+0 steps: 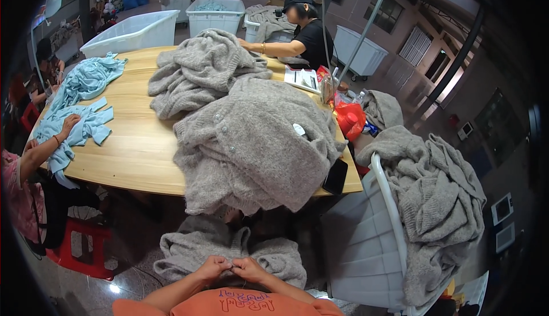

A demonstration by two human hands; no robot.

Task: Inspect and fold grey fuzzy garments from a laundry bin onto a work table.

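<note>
My left hand (214, 268) and my right hand (250, 271) meet in front of my body, fingers closed in a pinch with the tips almost touching. What lies between them is too small to make out. Beneath and just beyond them, a grey knitted garment (191, 247) is spread in loose folds across my lap, its right part (281, 257) showing small buttons or spots. On the table edge ahead lies a large grey cardigan (257, 138) with buttons and a small white tag, hanging partly over the edge.
Another grey knit heap (206, 70) sits farther back on the wooden table (131, 138). A phone (335, 177) lies at its right corner. A bin (366, 241) heaped with knits (434, 196) stands at right. Two people work across and at left, the latter beside light-blue garments (86, 81).
</note>
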